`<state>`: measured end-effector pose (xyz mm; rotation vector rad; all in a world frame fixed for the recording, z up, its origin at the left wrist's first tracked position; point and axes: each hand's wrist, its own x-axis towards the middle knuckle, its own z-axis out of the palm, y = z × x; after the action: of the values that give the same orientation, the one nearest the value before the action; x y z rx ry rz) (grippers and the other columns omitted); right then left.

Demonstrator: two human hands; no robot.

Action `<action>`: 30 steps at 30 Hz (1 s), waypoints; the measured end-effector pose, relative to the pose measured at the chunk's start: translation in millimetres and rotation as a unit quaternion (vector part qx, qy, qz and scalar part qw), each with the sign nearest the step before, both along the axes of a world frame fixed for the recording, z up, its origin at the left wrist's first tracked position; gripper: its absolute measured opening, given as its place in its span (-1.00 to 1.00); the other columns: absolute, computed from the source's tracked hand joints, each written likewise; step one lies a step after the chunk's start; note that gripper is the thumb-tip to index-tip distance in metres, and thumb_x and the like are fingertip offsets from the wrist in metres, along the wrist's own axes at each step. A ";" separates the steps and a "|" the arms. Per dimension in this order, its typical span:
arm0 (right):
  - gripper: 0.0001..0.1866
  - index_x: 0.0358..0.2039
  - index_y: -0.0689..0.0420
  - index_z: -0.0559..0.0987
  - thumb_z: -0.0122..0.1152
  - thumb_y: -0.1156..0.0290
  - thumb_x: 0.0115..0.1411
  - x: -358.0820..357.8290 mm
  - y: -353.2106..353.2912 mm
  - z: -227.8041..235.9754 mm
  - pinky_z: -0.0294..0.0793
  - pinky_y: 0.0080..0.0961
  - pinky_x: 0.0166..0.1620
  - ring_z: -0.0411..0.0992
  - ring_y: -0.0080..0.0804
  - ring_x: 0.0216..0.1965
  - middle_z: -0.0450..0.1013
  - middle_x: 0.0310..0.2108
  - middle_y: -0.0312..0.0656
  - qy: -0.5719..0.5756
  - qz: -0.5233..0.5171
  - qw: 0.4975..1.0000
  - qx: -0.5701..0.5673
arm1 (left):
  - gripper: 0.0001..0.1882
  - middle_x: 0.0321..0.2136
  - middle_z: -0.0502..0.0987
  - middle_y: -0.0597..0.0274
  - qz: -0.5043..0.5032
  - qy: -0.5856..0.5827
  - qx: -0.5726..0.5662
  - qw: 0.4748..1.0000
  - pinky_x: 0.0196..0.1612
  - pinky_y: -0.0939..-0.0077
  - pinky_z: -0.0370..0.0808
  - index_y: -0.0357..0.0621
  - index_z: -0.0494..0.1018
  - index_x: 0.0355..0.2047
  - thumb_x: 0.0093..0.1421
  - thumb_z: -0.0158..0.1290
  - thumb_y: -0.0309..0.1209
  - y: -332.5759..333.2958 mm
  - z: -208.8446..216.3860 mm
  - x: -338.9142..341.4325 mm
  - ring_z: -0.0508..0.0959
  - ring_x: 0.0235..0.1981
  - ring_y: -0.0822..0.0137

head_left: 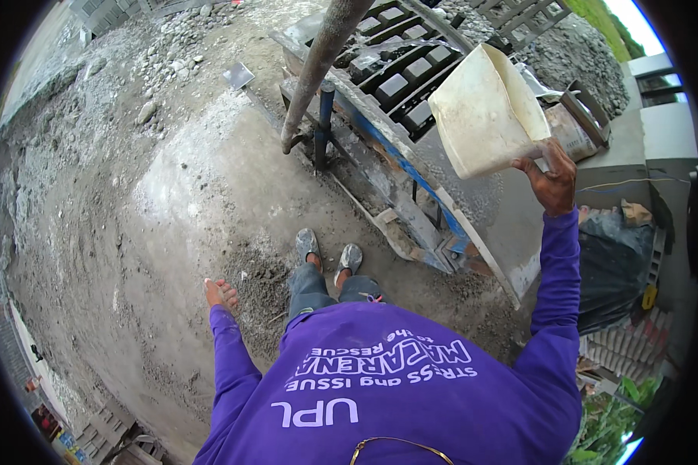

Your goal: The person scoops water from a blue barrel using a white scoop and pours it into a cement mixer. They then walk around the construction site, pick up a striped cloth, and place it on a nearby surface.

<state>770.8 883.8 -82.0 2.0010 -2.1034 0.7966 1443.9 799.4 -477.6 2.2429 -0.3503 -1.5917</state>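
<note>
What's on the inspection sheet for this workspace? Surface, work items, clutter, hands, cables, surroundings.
Surface: grey ground, dusty and uneven, whitish patch near the middle.
Work items: pale container, raised; blue-edged metal frame with a block-shaped grid.
Clutter: loose stones upper left; gravel heap beyond the frame; loose dirt beside the feet.
Hands: right hand grips the container's edge; left hand empty, fingers loosely curled.
Cables: one thin yellowish line at right; cable or cord, cannot tell.
Surroundings: dark sheet and green plants at right.
</note>
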 end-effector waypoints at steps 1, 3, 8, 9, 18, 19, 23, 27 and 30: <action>-0.70 -0.42 0.25 0.52 0.45 0.47 -0.17 1.6 1.9 5.1 0.40 -0.38 -0.31 0.42 -0.30 -0.41 0.45 -0.47 -0.16 0.011 -0.010 1.000 -0.002 | -0.29 -0.05 0.44 -0.03 -0.009 0.004 0.002 1.000 -0.45 0.30 0.43 -0.22 0.31 -0.03 0.26 -0.46 0.18 -7.8 -5.0 -4.5 0.54 -0.25 0.08; -0.70 -0.42 0.26 0.52 0.45 0.47 -0.16 1.4 10.4 15.1 0.40 -0.38 -0.32 0.41 -0.31 -0.41 0.45 -0.48 -0.16 0.024 -0.025 0.999 -0.001 | -0.30 -0.02 0.43 -0.04 -0.022 0.005 0.009 1.000 -0.43 0.30 0.44 -0.22 0.30 -0.02 0.26 -0.45 0.18 -16.8 -9.9 -7.7 0.53 -0.22 0.06; -0.66 -0.40 0.24 0.51 0.44 0.50 -0.22 -17.1 42.3 41.8 0.40 -0.35 -0.30 0.41 -0.22 -0.40 0.45 -0.46 -0.14 0.066 0.007 0.993 0.093 | -0.29 -0.02 0.42 -0.07 0.021 0.014 -0.014 1.000 -0.41 0.23 0.45 -0.22 0.31 -0.03 0.27 -0.44 0.18 27.6 -20.3 -7.2 0.52 -0.19 0.04; -0.66 -0.40 0.24 0.51 0.44 0.50 -0.23 -20.7 51.0 46.1 0.40 -0.34 -0.29 0.41 -0.20 -0.39 0.46 -0.45 -0.14 0.065 0.014 0.990 0.126 | -0.29 -0.03 0.43 -0.07 0.031 0.014 -0.006 0.999 -0.41 0.22 0.46 -0.23 0.31 -0.03 0.27 -0.44 0.18 46.8 -20.7 -5.5 0.52 -0.20 0.04; -0.62 -0.45 0.25 0.50 0.44 0.38 -0.30 -60.2 39.2 17.4 0.37 -0.20 -0.27 0.42 -0.01 -0.37 0.45 -0.50 -0.02 0.065 0.203 0.919 0.332 | -0.30 -0.10 0.46 -0.04 0.158 0.016 0.029 0.987 -0.50 0.33 0.47 -0.24 0.33 -0.03 0.28 -0.43 0.17 234.0 -12.7 -60.1 0.55 -0.29 0.08; -0.63 -0.46 0.25 0.50 0.44 0.38 -0.30 -58.0 27.9 15.7 0.37 -0.20 -0.27 0.42 0.01 -0.37 0.45 -0.51 -0.01 0.065 0.218 0.909 0.350 | -0.29 -0.09 0.46 -0.04 0.167 0.016 0.027 0.986 -0.50 0.33 0.47 -0.24 0.33 -0.03 0.28 -0.43 0.17 247.4 -9.6 -66.0 0.55 -0.29 0.08; -0.64 -0.43 0.26 0.51 0.42 0.39 -0.26 -36.6 -19.6 20.7 0.40 -0.22 -0.28 0.44 0.07 -0.39 0.47 -0.49 0.06 0.076 0.216 0.877 0.423 | -0.26 -0.05 0.44 -0.09 0.197 0.017 0.013 0.980 -0.43 0.24 0.47 -0.24 0.31 0.00 0.26 -0.45 0.20 295.5 -9.0 -70.1 0.54 -0.23 0.03; -0.62 -0.35 0.25 0.53 0.41 0.44 -0.24 -34.3 -49.9 15.6 0.44 -0.27 -0.31 0.48 -0.11 -0.44 0.50 -0.47 -0.01 -0.030 0.226 0.915 0.333 | -0.25 0.00 0.41 -0.11 0.243 0.012 0.010 0.970 -0.35 0.18 0.46 -0.24 0.30 0.01 0.26 -0.46 0.21 316.4 -7.2 -66.3 0.51 -0.13 -0.02; -0.61 -0.32 0.24 0.53 0.45 0.41 -0.19 -37.8 -55.4 7.7 0.46 -0.36 -0.33 0.48 -0.25 -0.45 0.50 -0.45 -0.09 -0.035 0.195 0.954 0.224 | -0.26 0.04 0.38 -0.12 0.264 0.008 0.020 0.964 -0.31 0.16 0.46 -0.23 0.28 0.02 0.26 -0.47 0.21 331.3 -8.7 -55.0 0.47 -0.04 -0.05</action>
<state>733.0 828.4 -74.3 2.7196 -2.1001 0.4643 1388.9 1130.7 -486.3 2.1097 0.2712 -1.3329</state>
